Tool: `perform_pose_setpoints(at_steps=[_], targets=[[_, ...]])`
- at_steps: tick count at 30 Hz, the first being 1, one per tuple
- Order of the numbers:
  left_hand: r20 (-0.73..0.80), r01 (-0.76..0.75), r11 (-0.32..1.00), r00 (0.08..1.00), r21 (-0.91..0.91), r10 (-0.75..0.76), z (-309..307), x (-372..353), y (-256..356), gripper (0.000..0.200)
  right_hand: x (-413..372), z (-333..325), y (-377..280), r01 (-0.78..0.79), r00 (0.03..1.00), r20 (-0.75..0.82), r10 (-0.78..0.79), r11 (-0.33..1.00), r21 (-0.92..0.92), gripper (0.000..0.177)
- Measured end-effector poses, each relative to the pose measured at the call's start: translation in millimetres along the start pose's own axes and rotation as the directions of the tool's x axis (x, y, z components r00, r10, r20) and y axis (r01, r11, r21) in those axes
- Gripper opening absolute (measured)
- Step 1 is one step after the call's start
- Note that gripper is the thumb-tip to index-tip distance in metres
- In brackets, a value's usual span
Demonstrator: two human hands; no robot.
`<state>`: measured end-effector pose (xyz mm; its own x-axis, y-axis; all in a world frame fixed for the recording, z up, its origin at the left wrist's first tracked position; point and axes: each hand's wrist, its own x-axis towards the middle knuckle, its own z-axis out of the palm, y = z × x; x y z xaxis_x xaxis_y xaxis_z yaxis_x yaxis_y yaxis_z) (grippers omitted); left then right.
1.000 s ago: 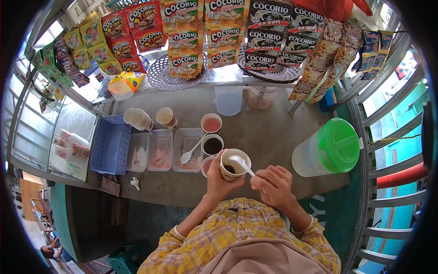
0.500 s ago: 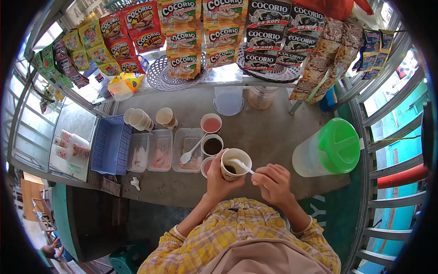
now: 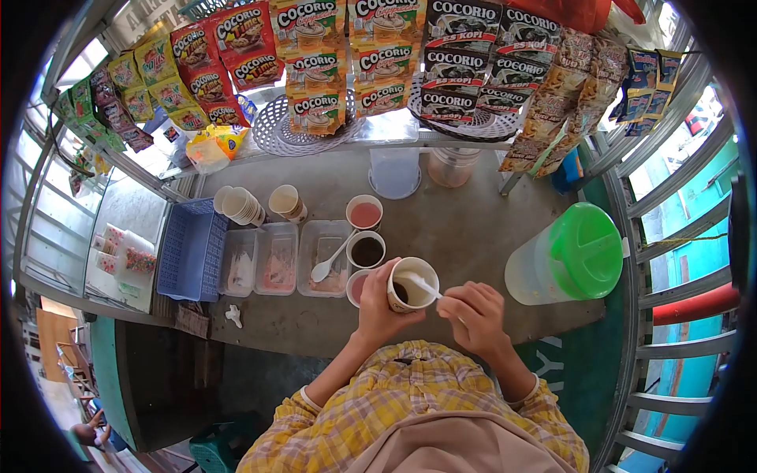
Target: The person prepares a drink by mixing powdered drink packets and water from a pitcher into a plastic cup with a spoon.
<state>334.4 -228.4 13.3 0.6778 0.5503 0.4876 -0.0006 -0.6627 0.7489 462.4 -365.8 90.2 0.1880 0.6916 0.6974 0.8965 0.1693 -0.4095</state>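
Observation:
My left hand [image 3: 380, 309] is wrapped round a paper cup [image 3: 424, 266] with dark liquid in the bottom. The cup is tipped a little, its mouth toward me. Pinched in my right hand [image 3: 475, 318] is the handle of a white plastic spoon [image 3: 426, 288], whose bowl is down inside the cup. Just left of the held cup, a cup of pink drink [image 3: 365, 214], a cup of dark drink [image 3: 367, 251] and another pink one [image 3: 357, 288] stand in a column. My left hand partly covers the nearest of these.
Left of the cups are clear tubs of powder [image 3: 277, 260], one holding a white spoon [image 3: 322, 270], a blue basket [image 3: 189, 248] and stacked paper cups [image 3: 243, 206]. A green-lidded jug [image 3: 583, 252] stands at right. Sachet strips [image 3: 307, 67] hang overhead.
The held cup has shifted slightly to the right in my left hand. The spoon has moved a little inside it, with my right hand nearly in place.

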Motion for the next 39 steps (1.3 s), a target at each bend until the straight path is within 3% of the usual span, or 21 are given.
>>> perform_pose_setpoints(at_steps=[6,8,15,18,23,32,36,39], targets=[[0.085,-0.125,0.985,0.99,0.115,0.116,-1,0,-1,0.094,-1,-21,-11,-0.058,0.998,-0.037,0.055,0.995,-0.082,0.013],[0.089,-0.163,0.982,0.984,0.095,0.155,4,-3,-1,0.093,2,-11,-2,-0.045,0.998,0.046,0.05,0.994,-0.104,0.012],[0.029,-0.177,0.974,0.984,0.142,0.174,8,-3,1,0.085,11,-14,-4,-0.035,0.991,0.124,0.059,0.982,-0.184,0.012],[0.021,-0.194,0.968,0.981,0.159,0.193,9,-1,-2,0.083,11,-9,-6,0.015,0.988,0.151,0.004,0.992,-0.122,0.011],[0.03,-0.2,0.962,0.98,0.184,0.198,10,-4,-2,0.083,17,-12,-11,-0.042,0.981,0.182,0.064,0.992,-0.122,0.007],[-0.022,-0.234,0.968,0.971,0.095,0.237,15,-8,-13,0.086,15,-14,-9,-0.051,0.978,0.194,0.077,0.99,-0.135,0.012],[-0.001,-0.072,0.994,0.997,-0.085,0.072,8,-10,-12,0.088,17,-24,-7,-0.075,0.989,0.121,0.083,0.995,-0.066,0.013],[0.08,0.088,0.963,0.994,-0.257,-0.07,2,-5,-11,0.089,15,-16,-5,-0.01,0.993,0.121,0.007,1.0,0.018,0.011]])
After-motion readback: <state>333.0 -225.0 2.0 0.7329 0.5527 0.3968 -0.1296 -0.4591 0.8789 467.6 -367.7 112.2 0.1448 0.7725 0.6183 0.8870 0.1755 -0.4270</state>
